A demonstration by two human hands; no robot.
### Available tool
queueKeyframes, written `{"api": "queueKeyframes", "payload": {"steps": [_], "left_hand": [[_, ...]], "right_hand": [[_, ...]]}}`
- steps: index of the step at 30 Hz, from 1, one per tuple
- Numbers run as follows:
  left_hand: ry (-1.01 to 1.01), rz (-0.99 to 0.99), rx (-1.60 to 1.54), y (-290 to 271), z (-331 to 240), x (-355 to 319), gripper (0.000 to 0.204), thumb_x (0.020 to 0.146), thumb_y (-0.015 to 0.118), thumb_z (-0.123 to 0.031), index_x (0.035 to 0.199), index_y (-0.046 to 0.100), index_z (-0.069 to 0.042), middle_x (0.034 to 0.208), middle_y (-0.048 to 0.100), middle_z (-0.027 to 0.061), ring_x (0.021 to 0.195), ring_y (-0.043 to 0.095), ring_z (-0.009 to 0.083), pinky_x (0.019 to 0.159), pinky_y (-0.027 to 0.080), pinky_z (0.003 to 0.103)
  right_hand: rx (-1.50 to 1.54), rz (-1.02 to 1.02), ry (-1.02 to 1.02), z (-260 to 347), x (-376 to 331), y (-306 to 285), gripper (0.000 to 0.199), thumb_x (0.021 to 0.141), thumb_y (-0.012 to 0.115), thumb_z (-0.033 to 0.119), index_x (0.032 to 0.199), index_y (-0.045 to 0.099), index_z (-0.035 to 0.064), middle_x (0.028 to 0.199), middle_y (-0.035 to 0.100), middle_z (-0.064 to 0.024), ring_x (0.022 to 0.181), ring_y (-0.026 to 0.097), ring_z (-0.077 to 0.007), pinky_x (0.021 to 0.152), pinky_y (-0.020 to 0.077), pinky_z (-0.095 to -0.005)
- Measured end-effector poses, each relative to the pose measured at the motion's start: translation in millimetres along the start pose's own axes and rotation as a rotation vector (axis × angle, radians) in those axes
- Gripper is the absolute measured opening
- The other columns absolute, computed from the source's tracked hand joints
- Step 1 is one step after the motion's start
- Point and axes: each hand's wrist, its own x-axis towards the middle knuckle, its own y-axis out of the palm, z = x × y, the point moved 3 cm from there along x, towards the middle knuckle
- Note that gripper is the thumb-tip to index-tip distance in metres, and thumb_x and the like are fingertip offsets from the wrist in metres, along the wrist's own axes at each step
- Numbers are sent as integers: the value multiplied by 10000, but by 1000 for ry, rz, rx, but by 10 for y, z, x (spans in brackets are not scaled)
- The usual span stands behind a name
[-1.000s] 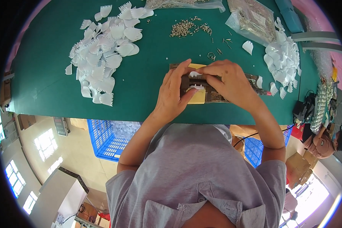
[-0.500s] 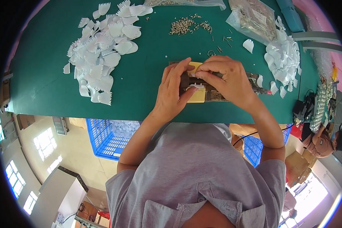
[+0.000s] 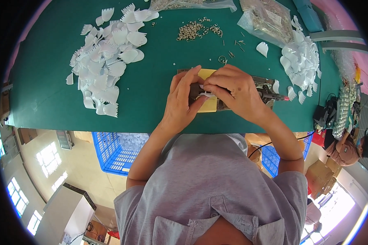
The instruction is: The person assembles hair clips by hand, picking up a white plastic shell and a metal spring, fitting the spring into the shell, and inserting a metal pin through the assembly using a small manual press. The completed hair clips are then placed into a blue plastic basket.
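Observation:
In front of me lies a metal-and-wood jig with a yellow plate [image 3: 209,105] and a red-tipped lever [image 3: 279,97]. My left hand [image 3: 180,97] curls around the jig's dark block [image 3: 195,90], its thumb and fingers closing on a white toothed plastic piece [image 3: 207,94] over the plate. From the other side my right hand [image 3: 238,92] pinches at the same spot. A bit of white plastic shows at its fingertips; the rest is hidden by the fingers.
Heaps of white toothed pieces lie at left [image 3: 98,61] and right [image 3: 300,59]. Small metal springs [image 3: 191,30], loose pins [image 3: 239,42] and a bag of metal parts [image 3: 265,20] sit beyond the jig. Blue crates [image 3: 110,153] stand below the table edge. Another person [image 3: 345,149] is at far right.
My right fingertips have come slightly toward me, nearer to the left thumb and the white piece. My left hand stays around the jig. The whole view has shifted a little.

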Motion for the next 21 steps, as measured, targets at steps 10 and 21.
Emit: {"api": "queueKeyframes", "payload": {"steps": [10, 21], "left_hand": [[-31, 17, 34, -4, 12, -29, 827, 814, 796, 88, 1548, 449, -66, 1304, 589, 144, 1150, 647, 274, 938, 593, 358], [0, 17, 38, -21, -10, 6, 812, 799, 821, 62, 1524, 484, -74, 1232, 664, 117, 1200, 611, 295, 979, 559, 386]], "right_hand": [[-71, 132, -41, 46, 101, -68, 128, 921, 703, 142, 922, 758, 26, 900, 694, -82, 892, 623, -286, 860, 532, -396], [-85, 103, -60, 82, 67, -44, 133, 927, 712, 146, 939, 745, 19, 888, 676, -89, 891, 616, -292, 845, 531, -410]]}}
